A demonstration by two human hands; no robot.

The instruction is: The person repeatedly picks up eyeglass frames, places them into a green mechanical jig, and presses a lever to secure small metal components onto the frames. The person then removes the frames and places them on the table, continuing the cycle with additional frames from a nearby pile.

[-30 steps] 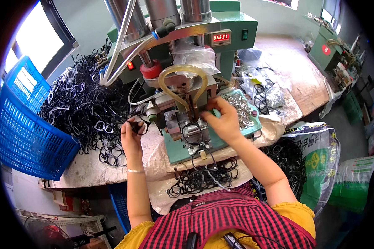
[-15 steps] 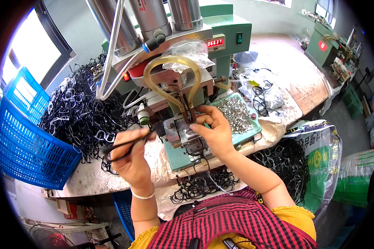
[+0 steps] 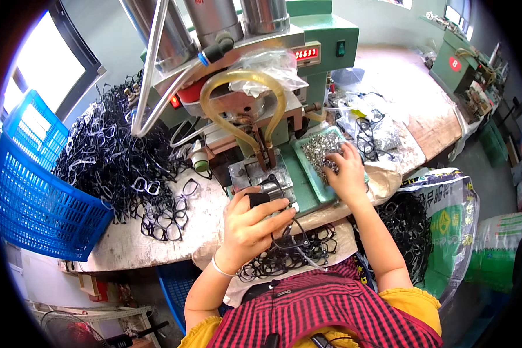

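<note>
My left hand [image 3: 250, 227] grips a black eyeglass frame [image 3: 275, 194] and holds it at the metal fixture [image 3: 255, 173] of the green press machine [image 3: 272, 75], below the yellowish hose loop [image 3: 243, 110]. My right hand [image 3: 345, 171] rests with its fingers in the green tray [image 3: 307, 174] of small silver metal parts [image 3: 322, 149], just right of the fixture. Whether a part sits between its fingers is hidden. A heap of black frames [image 3: 287, 255] lies in my lap area under the left hand.
A big pile of black frames [image 3: 113, 151] covers the bench at the left, beside a blue plastic basket [image 3: 32, 191]. More frames fill a printed sack [image 3: 441, 214] at the right. Plastic bags with frames [image 3: 368, 127] lie behind the tray. Another green machine [image 3: 461, 64] stands at the far right.
My left hand came from the frame pile to the fixture with a black frame. My right hand left the fixture and moved right into the tray of metal parts.
</note>
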